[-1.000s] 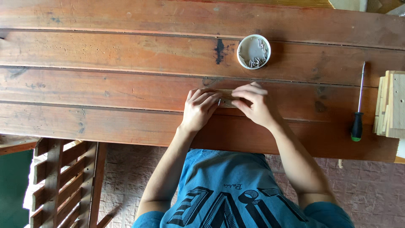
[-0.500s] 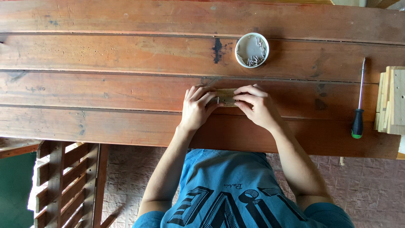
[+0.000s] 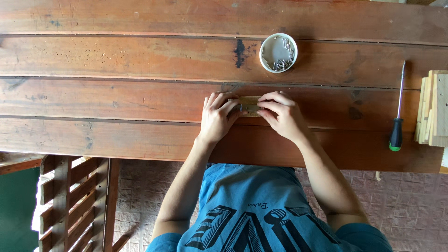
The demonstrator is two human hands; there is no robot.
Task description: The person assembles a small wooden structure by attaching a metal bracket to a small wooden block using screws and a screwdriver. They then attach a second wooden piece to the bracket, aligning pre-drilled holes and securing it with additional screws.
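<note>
Both hands meet over a small wooden block [image 3: 248, 105] lying on the plank table [image 3: 116, 98], its long axis running side to side. The left hand [image 3: 215, 117] pinches the block's left end, and the right hand [image 3: 281, 114] pinches its right end, equally near. Beyond the block sits a white cup of screws [image 3: 278, 52]; well right of the block lies a screwdriver [image 3: 398, 112].

Plank table [image 3: 116, 56]: white tub [image 3: 278, 52] of probably screws, screwdriver [image 3: 397, 109], wood-piece stack [image 3: 433, 109], small block [image 3: 249, 105].
</note>
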